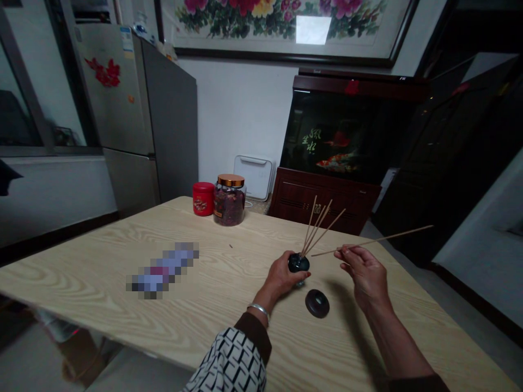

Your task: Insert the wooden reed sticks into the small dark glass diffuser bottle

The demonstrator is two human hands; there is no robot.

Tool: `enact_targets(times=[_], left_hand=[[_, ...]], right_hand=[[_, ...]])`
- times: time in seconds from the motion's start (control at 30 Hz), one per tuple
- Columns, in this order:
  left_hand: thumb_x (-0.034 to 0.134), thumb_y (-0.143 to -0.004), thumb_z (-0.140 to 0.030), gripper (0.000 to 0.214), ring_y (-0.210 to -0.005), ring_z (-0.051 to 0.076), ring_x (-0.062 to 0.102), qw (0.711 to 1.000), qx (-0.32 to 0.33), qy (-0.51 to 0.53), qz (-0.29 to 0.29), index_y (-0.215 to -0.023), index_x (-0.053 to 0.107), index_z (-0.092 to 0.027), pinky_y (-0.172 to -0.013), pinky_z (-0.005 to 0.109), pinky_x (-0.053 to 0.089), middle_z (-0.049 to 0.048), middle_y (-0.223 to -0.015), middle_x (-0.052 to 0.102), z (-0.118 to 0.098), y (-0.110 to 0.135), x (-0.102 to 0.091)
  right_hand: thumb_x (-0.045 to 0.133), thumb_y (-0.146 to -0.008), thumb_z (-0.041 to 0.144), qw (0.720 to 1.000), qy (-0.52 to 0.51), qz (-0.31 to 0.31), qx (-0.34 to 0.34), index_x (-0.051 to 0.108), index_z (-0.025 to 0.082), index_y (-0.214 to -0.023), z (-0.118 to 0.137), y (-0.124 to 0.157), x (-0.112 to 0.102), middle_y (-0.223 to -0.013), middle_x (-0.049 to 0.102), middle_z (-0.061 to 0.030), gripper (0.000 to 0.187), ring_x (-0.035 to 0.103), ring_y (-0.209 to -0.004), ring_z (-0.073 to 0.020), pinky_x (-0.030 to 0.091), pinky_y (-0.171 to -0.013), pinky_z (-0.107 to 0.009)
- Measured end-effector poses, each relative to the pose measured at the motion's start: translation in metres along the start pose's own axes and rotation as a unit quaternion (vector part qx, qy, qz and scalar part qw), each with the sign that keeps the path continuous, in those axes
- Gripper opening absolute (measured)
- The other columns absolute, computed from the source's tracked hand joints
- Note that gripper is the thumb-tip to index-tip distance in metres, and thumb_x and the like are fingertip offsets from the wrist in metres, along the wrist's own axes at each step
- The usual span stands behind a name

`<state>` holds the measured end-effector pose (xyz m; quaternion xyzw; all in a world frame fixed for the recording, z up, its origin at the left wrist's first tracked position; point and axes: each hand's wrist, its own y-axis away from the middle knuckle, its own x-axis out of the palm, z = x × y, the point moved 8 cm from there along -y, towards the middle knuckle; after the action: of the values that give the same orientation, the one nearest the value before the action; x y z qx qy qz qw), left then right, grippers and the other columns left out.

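My left hand (pixel 280 279) is wrapped round a small dark glass diffuser bottle (pixel 298 262) on the table. Several thin reed sticks (pixel 318 230) stand fanned out from the bottle's neck. Between the thumb and fingers of my right hand (pixel 365 269) is a single reed stick (pixel 392 235), held nearly level. Its left end points toward the bottle's neck and looks apart from it. A dark round lid with a central hole (pixel 317 303) lies on the tabletop just in front of the bottle, between my two hands.
A wood-grain table (pixel 229 305) spans the view. At its far edge stand a red canister (pixel 203 198) and a glass jar with a copper lid (pixel 229 201). A blurred flat item (pixel 163 271) lies at left. Behind are a refrigerator (pixel 171 120) and a fish tank cabinet (pixel 322 198).
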<state>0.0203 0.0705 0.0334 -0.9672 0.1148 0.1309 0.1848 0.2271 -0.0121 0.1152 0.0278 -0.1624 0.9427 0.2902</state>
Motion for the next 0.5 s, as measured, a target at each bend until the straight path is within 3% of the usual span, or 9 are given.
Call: enact_targets(times=[0.23, 0.4, 0.5], left_hand=[[0.083, -0.062, -0.046, 0.064, -0.087, 0.021, 0.063, 1.0, 0.007, -0.004, -0.005, -0.115, 0.06, -0.019, -0.079, 0.031, 0.05, 0.0047, -0.096, 0.069, 0.002, -0.001, 0.002], [0.082, -0.063, -0.046, 0.061, -0.086, 0.021, 0.063, 1.0, 0.019, -0.005, -0.001, -0.114, 0.06, -0.019, -0.078, 0.031, 0.049, 0.0049, -0.096, 0.069, 0.001, -0.001, 0.001], [0.081, -0.064, -0.042, 0.057, -0.085, 0.02, 0.062, 1.0, 0.019, -0.01, 0.004, -0.112, 0.06, -0.019, -0.077, 0.029, 0.048, 0.0036, -0.095, 0.069, -0.001, 0.0, 0.0]], right_hand=[[0.071, -0.074, 0.047, 0.986, 0.116, 0.064, -0.104, 0.064, 0.017, -0.087, 0.015, 0.0, 0.044, -0.085, 0.071, -0.0075, 0.034, 0.071, -0.073, -0.0204, 0.05, -0.056, -0.025], [0.065, -0.076, 0.053, 0.975, 0.181, 0.085, -0.096, 0.062, 0.017, -0.086, 0.007, 0.0, 0.061, -0.079, 0.07, -0.0077, 0.037, 0.07, -0.069, -0.0224, 0.049, -0.056, -0.028], [0.059, -0.081, 0.051, 0.955, 0.257, 0.113, -0.095, 0.062, 0.019, -0.083, 0.0, 0.003, 0.071, -0.076, 0.071, -0.0064, 0.032, 0.069, -0.066, -0.0208, 0.048, -0.059, -0.028]])
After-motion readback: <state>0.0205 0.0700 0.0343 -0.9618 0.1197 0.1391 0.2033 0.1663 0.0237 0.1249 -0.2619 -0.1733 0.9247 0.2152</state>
